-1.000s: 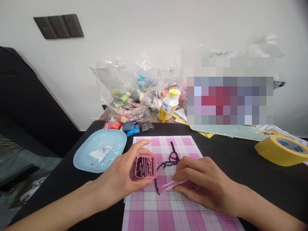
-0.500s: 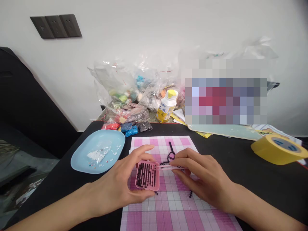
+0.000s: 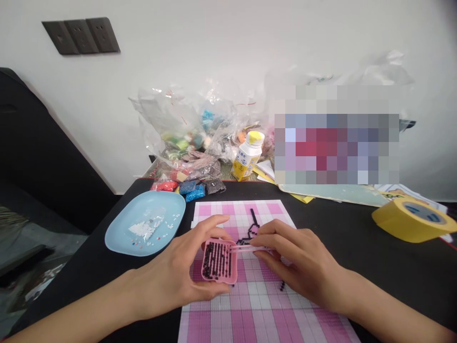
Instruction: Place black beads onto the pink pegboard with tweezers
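Note:
My left hand grips a small pink tray filled with rows of black beads, held just above a pink-and-white checked pegboard. My right hand pinches pale pink tweezers whose tips reach over the tray's right edge. A line of black beads forms a partial outline on the board behind the hands, and a few loose black beads lie under my right hand.
A light blue plate with small white beads sits at the left. Clear bags of coloured beads pile against the wall beside a white bottle with a yellow cap. A yellow tape roll lies at the right on the black table.
My right hand lifted the tweezers from the board near the bead line up to the pink tray. My left hand drew the tray slightly nearer and lower.

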`<action>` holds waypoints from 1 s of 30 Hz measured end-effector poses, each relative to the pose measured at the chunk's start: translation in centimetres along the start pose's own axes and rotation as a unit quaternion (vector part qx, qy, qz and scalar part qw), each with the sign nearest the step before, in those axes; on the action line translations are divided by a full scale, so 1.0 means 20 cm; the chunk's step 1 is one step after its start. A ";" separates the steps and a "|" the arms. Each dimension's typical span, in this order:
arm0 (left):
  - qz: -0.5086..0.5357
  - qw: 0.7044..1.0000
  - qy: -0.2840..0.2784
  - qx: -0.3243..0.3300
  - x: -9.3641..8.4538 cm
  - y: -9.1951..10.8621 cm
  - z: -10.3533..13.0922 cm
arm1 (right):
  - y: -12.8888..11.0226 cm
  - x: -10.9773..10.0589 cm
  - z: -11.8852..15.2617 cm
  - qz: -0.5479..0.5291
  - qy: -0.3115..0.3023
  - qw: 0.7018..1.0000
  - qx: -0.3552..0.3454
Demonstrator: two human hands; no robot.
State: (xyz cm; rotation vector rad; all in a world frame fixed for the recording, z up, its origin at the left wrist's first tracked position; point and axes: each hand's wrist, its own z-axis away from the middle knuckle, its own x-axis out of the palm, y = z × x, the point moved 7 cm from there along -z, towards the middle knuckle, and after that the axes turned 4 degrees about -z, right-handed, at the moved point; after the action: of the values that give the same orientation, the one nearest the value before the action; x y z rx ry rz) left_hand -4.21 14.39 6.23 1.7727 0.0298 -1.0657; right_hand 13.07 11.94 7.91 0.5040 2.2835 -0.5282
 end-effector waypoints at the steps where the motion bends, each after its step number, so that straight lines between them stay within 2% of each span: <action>1: 0.001 1.000 -0.001 0.003 0.00 0.00 0.00 | 0.00 0.00 0.00 -0.002 -0.001 1.000 0.000; 9: 0.024 1.000 -0.004 0.016 0.00 0.01 0.00 | -0.01 -0.01 0.00 -0.014 0.005 1.000 -0.001; 19: 0.008 1.000 0.007 0.002 -0.01 0.00 -0.01 | -0.01 -0.02 0.01 -0.036 0.007 0.999 0.011; 30: -0.026 0.997 0.066 0.034 -0.05 0.02 -0.02 | -0.01 -0.04 0.01 -0.039 0.012 0.999 -0.006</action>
State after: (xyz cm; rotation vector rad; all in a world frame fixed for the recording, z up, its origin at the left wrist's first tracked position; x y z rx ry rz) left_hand -4.38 15.01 7.24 1.9113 0.1227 -0.9955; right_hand 13.56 11.49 8.47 0.4184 2.3365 -0.5488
